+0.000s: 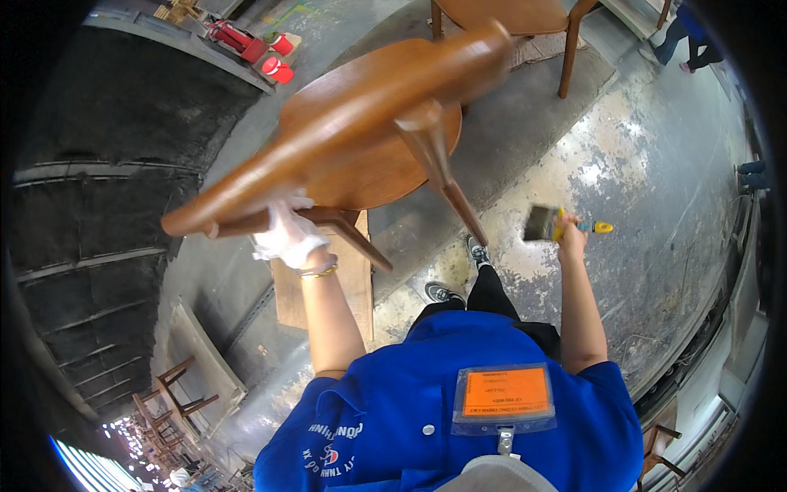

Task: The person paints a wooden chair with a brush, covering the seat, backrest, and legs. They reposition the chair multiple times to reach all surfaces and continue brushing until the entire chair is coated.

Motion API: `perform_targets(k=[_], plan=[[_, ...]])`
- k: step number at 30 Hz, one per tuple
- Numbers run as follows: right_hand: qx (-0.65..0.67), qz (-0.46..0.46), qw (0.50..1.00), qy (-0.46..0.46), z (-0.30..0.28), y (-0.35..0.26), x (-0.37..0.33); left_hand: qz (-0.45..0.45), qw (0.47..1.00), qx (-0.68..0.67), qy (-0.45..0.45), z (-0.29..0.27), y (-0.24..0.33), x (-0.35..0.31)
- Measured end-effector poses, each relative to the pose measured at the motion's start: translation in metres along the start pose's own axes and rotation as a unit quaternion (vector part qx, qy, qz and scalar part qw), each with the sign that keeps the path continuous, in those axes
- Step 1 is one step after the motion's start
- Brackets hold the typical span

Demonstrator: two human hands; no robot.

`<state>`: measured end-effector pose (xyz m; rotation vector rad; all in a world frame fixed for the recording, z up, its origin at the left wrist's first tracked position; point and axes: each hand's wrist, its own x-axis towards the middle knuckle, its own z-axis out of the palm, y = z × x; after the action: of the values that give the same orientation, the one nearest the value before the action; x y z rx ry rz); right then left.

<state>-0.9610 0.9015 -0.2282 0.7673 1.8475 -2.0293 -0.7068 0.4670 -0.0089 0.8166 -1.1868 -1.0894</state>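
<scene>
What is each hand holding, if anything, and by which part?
The right hand holds a brush by its handle, close to the bristles. The gloved left hand grips the chair below its curved rail; blur hides exactly which part.

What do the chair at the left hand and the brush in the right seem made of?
Chair: probably wood, glossily varnished, judging by its brown tone and bright highlights.
Brush: dark bristles, fibre unclear; the handle shows bright, solid yellow, suggesting plastic or painted wood.
</scene>
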Motion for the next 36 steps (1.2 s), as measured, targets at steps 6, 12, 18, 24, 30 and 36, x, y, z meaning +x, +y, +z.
perform_targets(k=[6, 12, 18, 24, 30, 36], plan=[[0.375, 0.070, 0.835, -0.397, 0.179, -0.073, -0.130, -0.057, 0.998, 0.032, -0.018, 0.029, 0.033, 0.058], [0.350, 0.067, 0.901, -0.248, 0.178, 0.021, -0.141, -0.025, 0.986, -0.008, -0.162, 0.038, 0.016, 0.098], [0.084, 0.095, 0.979, 0.158, 0.110, 0.092, -0.113, -0.034, 0.959, 0.007, -0.281, 0.053, 0.013, 0.130], [0.336, -0.075, 0.919, -0.191, 0.196, -0.021, -0.163, -0.076, 0.986, -0.005, -0.148, 0.050, 0.038, 0.077], [0.318, -0.168, 0.900, -0.245, 0.222, -0.037, -0.149, -0.075, 0.994, 0.031, -0.074, 0.051, 0.050, 0.048], [0.107, -0.125, 0.985, 0.042, 0.118, 0.077, -0.069, -0.096, 0.990, 0.035, -0.102, 0.071, 0.040, 0.099]])
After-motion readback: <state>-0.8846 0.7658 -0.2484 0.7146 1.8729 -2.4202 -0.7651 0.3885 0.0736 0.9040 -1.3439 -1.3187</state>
